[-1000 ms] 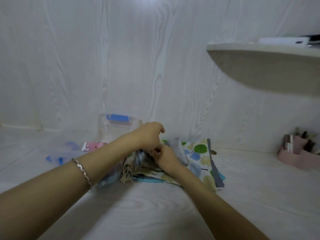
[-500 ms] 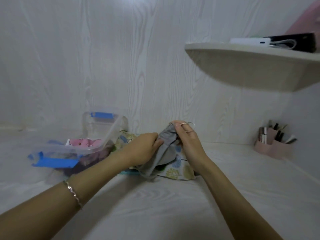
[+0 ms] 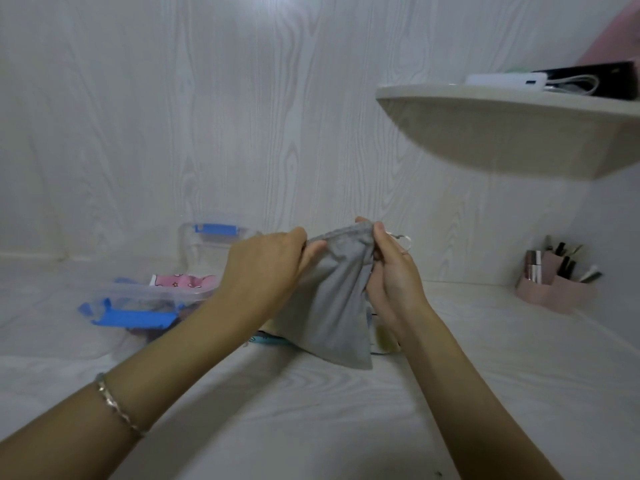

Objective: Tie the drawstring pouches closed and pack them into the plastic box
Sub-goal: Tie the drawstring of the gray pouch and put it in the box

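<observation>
As we look down from the head camera, grey pouch: we hold it up by its top hem between both hands, above the white surface. It sits right of the plastic box, and its body hangs down to the pile below.
Left hand: our thumb and fingertips are clamped on the left end of the gathered hem.
Right hand: our thumb and curled fingers pinch the right end of the hem.
Drawstring: a thin loop sticks out just past our right hand.
Patterned pouches: these lie flat on the surface, mostly hidden behind the grey pouch.
Plastic box: clear with a blue latch, it stands open to the left of our hands.
Pink pouch: it lies inside the box.
Bracelet: it sits on our left wrist.
Shelf: it is on the wall at upper right.
Pink organiser: it stands at far right, well apart.
</observation>
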A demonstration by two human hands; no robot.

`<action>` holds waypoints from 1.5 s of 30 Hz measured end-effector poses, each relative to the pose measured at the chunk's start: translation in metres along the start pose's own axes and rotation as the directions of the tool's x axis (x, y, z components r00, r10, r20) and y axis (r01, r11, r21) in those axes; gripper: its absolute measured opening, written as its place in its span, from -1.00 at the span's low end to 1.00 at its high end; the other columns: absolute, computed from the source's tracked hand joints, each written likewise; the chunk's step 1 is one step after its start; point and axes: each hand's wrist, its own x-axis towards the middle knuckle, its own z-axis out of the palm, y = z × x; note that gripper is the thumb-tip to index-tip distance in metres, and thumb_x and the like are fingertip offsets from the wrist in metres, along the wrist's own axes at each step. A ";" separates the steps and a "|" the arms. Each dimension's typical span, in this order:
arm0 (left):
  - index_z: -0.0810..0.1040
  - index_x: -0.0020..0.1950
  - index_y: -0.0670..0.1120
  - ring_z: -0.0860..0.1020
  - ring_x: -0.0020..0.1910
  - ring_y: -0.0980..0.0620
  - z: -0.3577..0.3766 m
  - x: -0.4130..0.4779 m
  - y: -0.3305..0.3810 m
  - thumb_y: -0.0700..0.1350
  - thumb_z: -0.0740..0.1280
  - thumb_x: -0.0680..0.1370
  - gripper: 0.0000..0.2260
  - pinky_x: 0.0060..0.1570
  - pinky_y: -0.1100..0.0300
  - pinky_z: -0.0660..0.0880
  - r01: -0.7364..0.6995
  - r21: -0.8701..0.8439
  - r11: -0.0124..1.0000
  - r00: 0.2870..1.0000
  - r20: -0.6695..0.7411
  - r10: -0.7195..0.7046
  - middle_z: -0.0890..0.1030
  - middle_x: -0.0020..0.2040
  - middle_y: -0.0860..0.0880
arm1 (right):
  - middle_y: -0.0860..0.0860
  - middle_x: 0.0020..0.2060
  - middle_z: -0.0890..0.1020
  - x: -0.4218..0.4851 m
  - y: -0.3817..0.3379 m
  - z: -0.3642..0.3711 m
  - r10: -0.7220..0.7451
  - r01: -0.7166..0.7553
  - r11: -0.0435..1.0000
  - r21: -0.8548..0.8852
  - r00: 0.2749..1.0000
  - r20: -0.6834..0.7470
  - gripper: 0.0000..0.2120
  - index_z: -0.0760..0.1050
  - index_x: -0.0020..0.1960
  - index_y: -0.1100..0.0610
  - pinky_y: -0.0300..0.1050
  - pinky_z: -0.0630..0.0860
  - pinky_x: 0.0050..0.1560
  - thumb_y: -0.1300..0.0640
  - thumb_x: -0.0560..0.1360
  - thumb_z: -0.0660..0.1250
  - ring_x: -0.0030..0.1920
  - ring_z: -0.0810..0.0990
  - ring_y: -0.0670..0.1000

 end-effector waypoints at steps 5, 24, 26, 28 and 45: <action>0.42 -0.28 -0.03 0.45 -0.37 0.00 0.005 -0.015 -0.015 0.34 -0.15 0.52 -0.44 -0.40 0.15 0.27 0.015 0.013 1.000 0.995 0.103 -0.016 0.44 -0.40 0.04 | 0.09 -0.03 0.71 0.001 0.008 -0.027 -0.018 0.007 0.995 -0.101 0.995 -0.102 -0.69 0.60 -0.11 0.18 -0.11 0.54 0.11 0.09 0.65 0.15 0.00 0.66 -0.02; 0.42 -0.43 -0.13 0.18 -0.68 0.18 -0.018 -0.002 -0.049 0.08 0.42 0.40 -0.63 -0.66 0.37 0.12 0.498 -0.785 0.368 0.867 0.451 -0.211 0.28 -0.65 0.09 | -0.09 -0.57 0.20 0.016 0.012 -0.051 0.104 -0.106 0.994 -0.005 0.980 -0.171 -0.65 0.34 -0.27 0.13 -0.31 0.08 -0.64 0.08 0.67 0.10 -0.61 0.12 -0.15; 0.41 -0.43 -0.10 0.11 -0.62 0.11 -0.021 -0.006 -0.057 0.13 0.41 0.35 -0.64 -0.65 0.38 0.08 0.527 -0.792 0.308 0.848 0.473 -0.238 0.23 -0.58 0.03 | -0.10 -0.57 0.21 0.016 0.010 -0.058 0.059 -0.098 0.970 -0.223 0.983 -0.176 -0.68 0.34 -0.26 0.13 -0.31 0.09 -0.63 0.10 0.67 0.12 -0.60 0.13 -0.16; 0.44 -0.45 -0.08 0.13 -0.59 0.08 -0.021 -0.017 -0.056 0.15 0.39 0.35 -0.65 -0.66 0.39 0.18 0.500 -0.782 0.371 0.866 0.463 -0.191 0.24 -0.52 -0.07 | -0.10 -0.57 0.24 0.017 0.008 -0.060 0.050 -0.124 0.874 -0.471 0.985 -0.167 -0.69 0.38 -0.26 0.14 -0.29 0.10 -0.61 0.13 0.65 0.16 -0.58 0.15 -0.14; 0.63 -0.07 0.02 0.43 -0.24 0.11 0.005 -0.002 -0.006 0.06 0.32 0.54 -0.85 -0.25 0.21 0.30 -0.022 -0.311 0.950 0.984 0.164 0.076 0.46 -0.24 0.09 | 0.01 -0.35 0.45 -0.026 0.025 -0.008 0.493 -0.220 0.781 -0.585 0.793 0.359 -0.74 0.67 -0.18 0.17 -0.29 0.15 -0.48 0.10 0.48 0.24 -0.41 0.28 -0.13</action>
